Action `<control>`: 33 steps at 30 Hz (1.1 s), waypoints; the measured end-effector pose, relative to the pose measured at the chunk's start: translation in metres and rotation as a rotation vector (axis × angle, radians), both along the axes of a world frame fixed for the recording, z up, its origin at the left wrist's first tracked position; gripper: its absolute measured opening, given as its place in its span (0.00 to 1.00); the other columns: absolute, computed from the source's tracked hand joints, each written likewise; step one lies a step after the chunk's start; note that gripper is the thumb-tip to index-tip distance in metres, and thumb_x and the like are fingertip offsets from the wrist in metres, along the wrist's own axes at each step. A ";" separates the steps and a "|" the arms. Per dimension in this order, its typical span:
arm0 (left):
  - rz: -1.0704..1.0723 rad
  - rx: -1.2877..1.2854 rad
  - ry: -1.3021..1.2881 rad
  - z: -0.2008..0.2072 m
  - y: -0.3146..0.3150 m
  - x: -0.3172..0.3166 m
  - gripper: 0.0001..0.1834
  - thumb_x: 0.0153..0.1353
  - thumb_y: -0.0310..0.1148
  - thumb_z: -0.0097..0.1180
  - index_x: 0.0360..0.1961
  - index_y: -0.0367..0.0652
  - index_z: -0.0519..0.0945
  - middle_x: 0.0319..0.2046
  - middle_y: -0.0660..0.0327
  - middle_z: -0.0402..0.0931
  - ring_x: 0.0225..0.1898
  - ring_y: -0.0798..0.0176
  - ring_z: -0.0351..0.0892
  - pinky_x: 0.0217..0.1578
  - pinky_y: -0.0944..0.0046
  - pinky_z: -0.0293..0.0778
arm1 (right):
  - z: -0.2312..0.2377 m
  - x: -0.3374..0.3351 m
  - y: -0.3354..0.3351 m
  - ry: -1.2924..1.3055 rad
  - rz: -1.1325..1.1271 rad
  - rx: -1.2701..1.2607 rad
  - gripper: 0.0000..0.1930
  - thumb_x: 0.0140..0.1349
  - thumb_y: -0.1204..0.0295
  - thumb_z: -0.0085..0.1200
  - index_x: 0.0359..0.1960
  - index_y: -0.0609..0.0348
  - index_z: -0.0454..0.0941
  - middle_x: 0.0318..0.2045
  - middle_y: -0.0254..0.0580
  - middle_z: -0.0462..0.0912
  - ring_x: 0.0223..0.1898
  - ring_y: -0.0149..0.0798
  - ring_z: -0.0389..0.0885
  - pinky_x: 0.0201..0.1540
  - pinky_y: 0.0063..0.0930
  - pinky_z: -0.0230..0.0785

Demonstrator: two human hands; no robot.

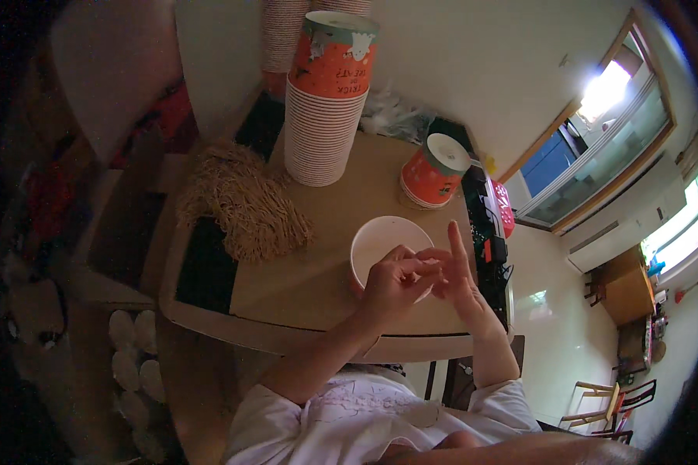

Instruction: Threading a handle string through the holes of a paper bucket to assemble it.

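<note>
A round paper bucket (380, 236) with a white inside stands upright near the table's front edge, its mouth facing up. Over its near right rim, my left hand (393, 285) is closed, thumb and fingers pinched together. My right hand (461, 284) meets it fingertip to fingertip; its index finger points up while the thumb and other fingers are pressed together. Anything between the fingertips is too small or hidden to make out. Left of the bucket lies a loose bundle of brown cords (244, 203).
Behind stands a tall stack of upturned orange paper buckets (324, 136); a shorter stack (430, 177) is at the right. Cardboard (287, 298) covers the table's middle. Clear plastic bags (395, 114) lie at the back. Black items (492, 246) and a pink basket (503, 208) line the right edge.
</note>
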State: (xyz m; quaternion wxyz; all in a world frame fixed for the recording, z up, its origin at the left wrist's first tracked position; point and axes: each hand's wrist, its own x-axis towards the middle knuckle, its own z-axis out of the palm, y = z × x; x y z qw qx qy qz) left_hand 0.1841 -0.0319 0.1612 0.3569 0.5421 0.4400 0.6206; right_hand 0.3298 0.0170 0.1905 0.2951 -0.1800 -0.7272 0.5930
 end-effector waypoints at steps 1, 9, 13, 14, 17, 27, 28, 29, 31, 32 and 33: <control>0.022 0.055 -0.005 -0.003 0.002 0.001 0.08 0.51 0.31 0.61 0.34 0.43 0.82 0.26 0.60 0.72 0.21 0.69 0.71 0.22 0.70 0.68 | 0.001 -0.001 -0.002 0.000 0.001 0.000 0.36 0.64 0.55 0.40 0.67 0.38 0.30 0.49 0.36 0.69 0.40 0.26 0.71 0.30 0.15 0.56; 0.159 0.074 -0.022 -0.007 0.003 -0.008 0.03 0.53 0.27 0.57 0.28 0.40 0.78 0.26 0.60 0.72 0.24 0.68 0.73 0.25 0.70 0.70 | 0.000 0.001 -0.004 -0.137 -0.203 -0.094 0.14 0.63 0.76 0.41 0.51 0.60 0.65 0.40 0.36 0.74 0.38 0.26 0.70 0.41 0.19 0.62; 0.110 -0.017 -0.002 -0.005 -0.001 -0.012 0.03 0.55 0.27 0.55 0.31 0.42 0.78 0.28 0.65 0.74 0.30 0.72 0.73 0.30 0.71 0.71 | -0.006 0.004 -0.003 -0.183 -0.363 0.041 0.06 0.59 0.81 0.47 0.38 0.62 0.72 0.34 0.36 0.75 0.35 0.25 0.71 0.43 0.18 0.63; 0.111 -0.017 -0.002 -0.003 -0.002 -0.013 0.03 0.55 0.27 0.55 0.31 0.42 0.78 0.28 0.65 0.74 0.30 0.72 0.73 0.30 0.71 0.71 | -0.003 0.004 -0.004 -0.149 -0.404 0.033 0.04 0.60 0.81 0.47 0.35 0.63 0.72 0.32 0.35 0.75 0.35 0.25 0.72 0.42 0.18 0.64; 0.079 -0.092 -0.106 -0.001 -0.002 -0.013 0.05 0.54 0.28 0.56 0.33 0.42 0.78 0.29 0.67 0.74 0.31 0.73 0.73 0.32 0.72 0.71 | 0.002 0.003 -0.006 -0.126 -0.448 -0.002 0.01 0.60 0.80 0.48 0.33 0.63 0.72 0.31 0.34 0.75 0.34 0.24 0.72 0.41 0.17 0.64; 0.040 0.104 0.057 -0.004 0.002 -0.012 0.04 0.57 0.28 0.55 0.30 0.40 0.75 0.29 0.61 0.72 0.31 0.68 0.73 0.32 0.70 0.71 | -0.004 -0.003 -0.008 -0.159 -0.451 0.125 0.06 0.56 0.79 0.55 0.34 0.60 0.72 0.20 0.23 0.65 0.23 0.17 0.60 0.25 0.11 0.53; 0.108 0.166 0.129 -0.005 0.002 -0.011 0.04 0.58 0.28 0.53 0.29 0.40 0.73 0.27 0.60 0.71 0.30 0.65 0.74 0.30 0.68 0.70 | -0.002 -0.005 -0.009 -0.159 -0.451 0.125 0.06 0.56 0.79 0.55 0.34 0.60 0.72 0.20 0.23 0.65 0.23 0.17 0.60 0.25 0.11 0.53; 0.108 0.166 0.129 -0.002 0.001 -0.010 0.04 0.58 0.28 0.53 0.29 0.40 0.73 0.27 0.60 0.71 0.30 0.65 0.74 0.30 0.68 0.70 | -0.001 -0.008 -0.011 -0.154 -0.456 0.145 0.06 0.55 0.79 0.56 0.34 0.59 0.73 0.19 0.21 0.62 0.21 0.17 0.56 0.24 0.12 0.49; 0.150 0.173 0.200 0.005 0.000 -0.009 0.05 0.59 0.28 0.51 0.29 0.38 0.72 0.23 0.56 0.69 0.28 0.57 0.73 0.28 0.62 0.68 | 0.000 -0.009 -0.011 -0.150 -0.461 0.165 0.07 0.54 0.79 0.56 0.34 0.59 0.73 0.18 0.20 0.59 0.20 0.17 0.53 0.22 0.12 0.46; 0.150 0.173 0.199 0.005 0.000 -0.009 0.05 0.59 0.28 0.51 0.29 0.38 0.72 0.23 0.56 0.69 0.28 0.57 0.73 0.28 0.62 0.68 | 0.001 -0.009 -0.012 -0.165 -0.466 0.162 0.06 0.54 0.79 0.56 0.34 0.59 0.74 0.18 0.20 0.61 0.21 0.17 0.54 0.22 0.12 0.46; 0.146 0.158 0.194 0.006 0.000 -0.009 0.05 0.60 0.28 0.50 0.28 0.38 0.71 0.23 0.55 0.69 0.27 0.55 0.73 0.28 0.60 0.67 | 0.001 -0.009 -0.012 -0.180 -0.468 0.160 0.06 0.54 0.79 0.56 0.34 0.59 0.75 0.19 0.21 0.62 0.21 0.17 0.54 0.23 0.11 0.47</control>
